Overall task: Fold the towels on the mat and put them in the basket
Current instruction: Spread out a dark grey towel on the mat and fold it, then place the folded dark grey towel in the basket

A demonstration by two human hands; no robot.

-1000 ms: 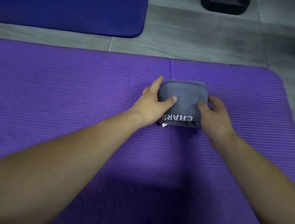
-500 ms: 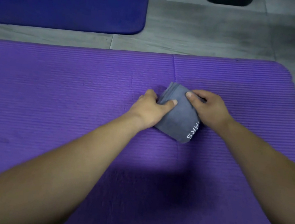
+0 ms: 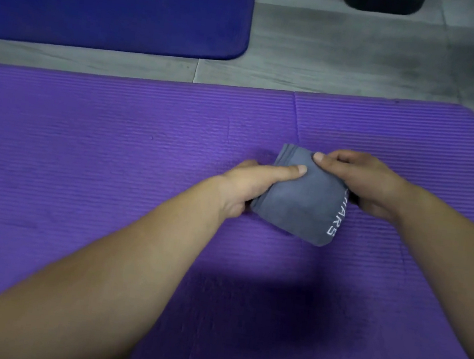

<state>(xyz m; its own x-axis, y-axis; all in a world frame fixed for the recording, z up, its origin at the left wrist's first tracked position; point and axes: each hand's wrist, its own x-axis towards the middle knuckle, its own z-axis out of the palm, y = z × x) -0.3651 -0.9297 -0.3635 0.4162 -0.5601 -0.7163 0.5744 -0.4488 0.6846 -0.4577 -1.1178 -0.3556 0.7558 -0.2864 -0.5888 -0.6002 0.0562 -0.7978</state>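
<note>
Hidden beneath grey towel [image 3: 299,199]: most fingers of left hand [image 3: 247,186] and right hand [image 3: 363,183]. Cropped by top edge: black object [image 3: 383,0].

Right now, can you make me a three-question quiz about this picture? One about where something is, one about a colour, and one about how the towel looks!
1. Where is the grey towel?
A) on the blue mat
B) over the purple mat
C) on the bare floor

2. What colour are the letters on the towel?
A) white
B) red
C) yellow

3. How is the towel?
A) spread out flat
B) rolled into a long tube
C) folded small, gripped by the left hand and right hand

Answers:
1 B: purple ribs show all around it.
2 A: the letters along its edge are white.
3 C: stacked layers show at its far edge, and both thumbs press on top.
</note>
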